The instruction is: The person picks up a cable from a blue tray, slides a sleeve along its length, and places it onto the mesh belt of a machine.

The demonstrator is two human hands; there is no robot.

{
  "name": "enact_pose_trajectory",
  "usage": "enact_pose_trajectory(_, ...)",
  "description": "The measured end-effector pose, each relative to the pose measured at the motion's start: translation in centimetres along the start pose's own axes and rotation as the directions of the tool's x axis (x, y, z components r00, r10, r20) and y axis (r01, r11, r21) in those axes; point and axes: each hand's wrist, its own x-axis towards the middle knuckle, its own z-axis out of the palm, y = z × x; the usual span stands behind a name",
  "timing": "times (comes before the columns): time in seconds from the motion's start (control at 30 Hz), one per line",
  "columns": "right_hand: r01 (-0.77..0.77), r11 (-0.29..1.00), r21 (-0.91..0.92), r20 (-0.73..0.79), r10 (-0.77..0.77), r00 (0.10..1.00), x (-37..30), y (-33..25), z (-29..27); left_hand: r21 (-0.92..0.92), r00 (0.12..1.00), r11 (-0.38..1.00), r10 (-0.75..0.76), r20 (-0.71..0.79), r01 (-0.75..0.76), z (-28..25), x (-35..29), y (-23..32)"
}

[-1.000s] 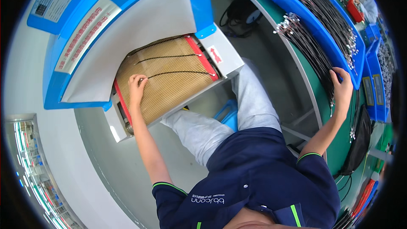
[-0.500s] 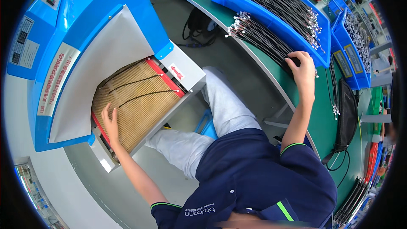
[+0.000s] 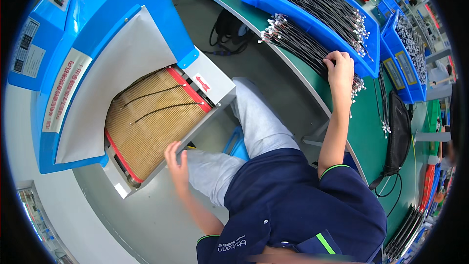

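Observation:
My right hand point(image 3: 340, 68) is at the bundle of black cables point(image 3: 299, 42) on the green table. Its thumb and fingers are pinched together on a black cable there; the fingertips partly hide what is between them. The cables have small white connectors at their ends. My left hand point(image 3: 177, 164) hangs beside the near edge of the machine's mesh conveyor belt point(image 3: 161, 134), fingers apart and holding nothing. Two black cables lie spaced apart on the belt, an upper cable point(image 3: 154, 94) and a lower cable point(image 3: 165, 111), each with one end at the red belt edge.
The blue machine point(image 3: 161, 15) with its pale curtain point(image 3: 117, 63) stands at left. A long blue bin point(image 3: 312, 29) of black cables sits behind the bundle, with another blue bin point(image 3: 405, 63) farther right. A black pouch point(image 3: 398, 137) lies on the green table point(image 3: 364, 127).
My left hand has drawn back from over the belt, moving right and nearer. My right hand has shifted slightly left and up along the bundle. The belt cables have moved slightly left.

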Motion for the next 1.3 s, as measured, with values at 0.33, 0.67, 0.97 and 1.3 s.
enact_pose_trajectory(0.33, 0.081, 0.889, 0.450, -0.255, 0.041, 0.966, 0.3, -0.5, -4.3, -0.078, 0.986, 0.986, -0.142, 0.086, 0.149, 1.8, -2.8, 1.7)
enact_pose_trajectory(0.67, 0.483, 0.529, 0.698, 0.058, -0.714, 0.698, -8.6, -8.8, -0.6, 0.071, 0.988, 0.993, 0.099, -0.121, -0.091, 2.8, -0.7, 6.9)
enact_pose_trajectory(0.97, 0.478, 0.439, 0.761, 0.093, -0.803, 0.588, -8.9, -9.5, 1.6, 0.021, 0.988, 1.000, 0.014, 0.156, -0.018, 2.2, -1.2, 6.7)
enact_pose_trajectory(1.3, 0.347, 0.214, 0.913, 0.040, -0.894, 0.446, -12.0, -13.1, 3.3, -0.081, 0.962, 0.984, 0.171, 0.213, -0.157, 3.2, -0.6, 9.2)
